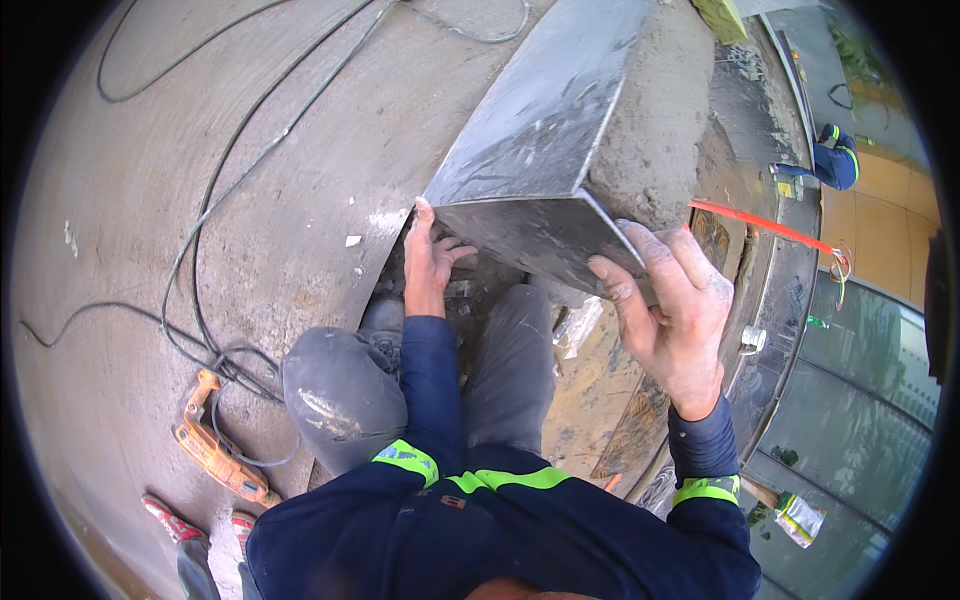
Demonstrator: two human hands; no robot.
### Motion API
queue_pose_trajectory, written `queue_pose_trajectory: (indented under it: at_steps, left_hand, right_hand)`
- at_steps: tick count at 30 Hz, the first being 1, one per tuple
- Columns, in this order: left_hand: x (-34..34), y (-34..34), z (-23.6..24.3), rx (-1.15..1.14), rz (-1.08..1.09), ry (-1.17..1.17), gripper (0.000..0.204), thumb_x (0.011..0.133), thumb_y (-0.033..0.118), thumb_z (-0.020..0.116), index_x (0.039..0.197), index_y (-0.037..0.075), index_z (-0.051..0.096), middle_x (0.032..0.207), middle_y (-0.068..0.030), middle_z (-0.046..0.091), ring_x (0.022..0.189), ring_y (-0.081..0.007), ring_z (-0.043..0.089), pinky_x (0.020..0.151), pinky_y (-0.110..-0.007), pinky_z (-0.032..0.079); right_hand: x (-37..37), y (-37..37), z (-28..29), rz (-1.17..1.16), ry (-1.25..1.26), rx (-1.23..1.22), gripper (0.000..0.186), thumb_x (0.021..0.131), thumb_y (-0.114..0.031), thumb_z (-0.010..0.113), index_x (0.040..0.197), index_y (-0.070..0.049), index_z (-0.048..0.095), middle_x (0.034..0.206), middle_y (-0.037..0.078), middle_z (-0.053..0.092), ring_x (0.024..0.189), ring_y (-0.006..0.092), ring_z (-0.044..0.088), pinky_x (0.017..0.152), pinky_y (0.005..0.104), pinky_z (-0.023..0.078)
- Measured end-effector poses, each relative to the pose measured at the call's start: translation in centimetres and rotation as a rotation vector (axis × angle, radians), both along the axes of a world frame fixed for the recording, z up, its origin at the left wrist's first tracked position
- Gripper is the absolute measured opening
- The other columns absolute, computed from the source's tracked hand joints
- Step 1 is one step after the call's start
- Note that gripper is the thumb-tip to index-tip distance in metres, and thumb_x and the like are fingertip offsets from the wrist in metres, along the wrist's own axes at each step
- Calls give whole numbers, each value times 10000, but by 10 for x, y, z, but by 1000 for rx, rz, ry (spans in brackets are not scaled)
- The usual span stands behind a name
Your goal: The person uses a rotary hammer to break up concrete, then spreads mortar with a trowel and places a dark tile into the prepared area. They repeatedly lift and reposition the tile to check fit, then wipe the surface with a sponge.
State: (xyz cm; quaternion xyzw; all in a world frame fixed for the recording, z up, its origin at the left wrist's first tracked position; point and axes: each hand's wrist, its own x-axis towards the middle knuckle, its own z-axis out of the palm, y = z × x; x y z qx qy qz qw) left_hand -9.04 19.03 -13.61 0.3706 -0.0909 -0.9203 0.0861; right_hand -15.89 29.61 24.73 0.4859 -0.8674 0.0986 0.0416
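A dark grey stone slab (530,238) stands on edge, tilted, across the near end of a raised mortar ledge. Its upper edge meets the end of a lighter grey slab (545,110) lying along that ledge. My right hand (682,310) pinches the dark slab's right edge between thumb and fingers. At its left corner my left hand (430,262) holds the edge, one finger up at the corner and the others partly behind it. Grey dust coats my right fingers. Rough mortar (655,130) shows beside the lighter slab. Below the slab, my knees flank a dark gap with rubble.
An orange power tool (222,445) lies on the concrete at left, near looped dark cables (205,215). Another person's red shoes (170,518) stand behind it. A red-orange bar (762,225) crosses at right. Beyond are glass panels (840,400) and a distant co-worker (835,160).
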Motion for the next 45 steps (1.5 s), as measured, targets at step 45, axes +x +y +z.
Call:
queue_pose_trajectory:
  at_steps: [45]
  left_hand:
    - [-13, 54, 40, -938, 205, -300, 1213, 980, 671, 699, 1710, -70, 75, 1779, -327, 99, 1654, -461, 152, 1322, -493, 230]
  right_hand:
    - [-11, -17, -6, 139, 169, 181, 377, 1022, -361, 753, 1113, 1, 705, 869, 167, 670, 704, 371, 702, 621, 437, 542]
